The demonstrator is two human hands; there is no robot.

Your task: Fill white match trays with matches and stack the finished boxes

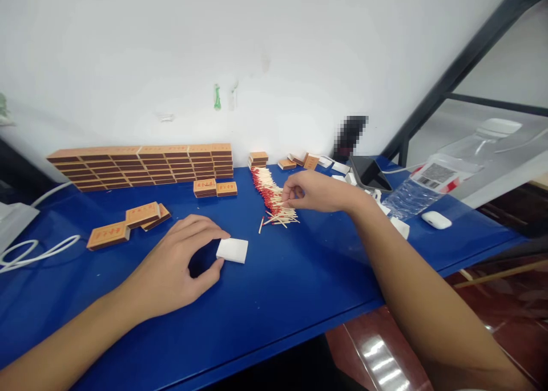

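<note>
My left hand point(188, 262) grips the left end of a small white matchbox tray point(232, 250) between thumb and fingers, on the blue table. At the right edge of a pile of red-tipped matches point(269, 191), the fingers of my right hand point(306, 190) are pinched together. Whether a match is between them I cannot make out. One loose match point(261, 225) lies just in front of the pile. Orange matchboxes point(205, 188) sit behind the tray, and a few more matchboxes point(109, 235) lie left of my left hand.
A long stacked row of matchboxes point(145, 165) stands against the wall. At the right are white trays point(340, 167), a dark flat device point(370, 173), a clear plastic bottle point(432, 174) and a white earbud case point(436, 220). White cable point(43, 251) loops at the left.
</note>
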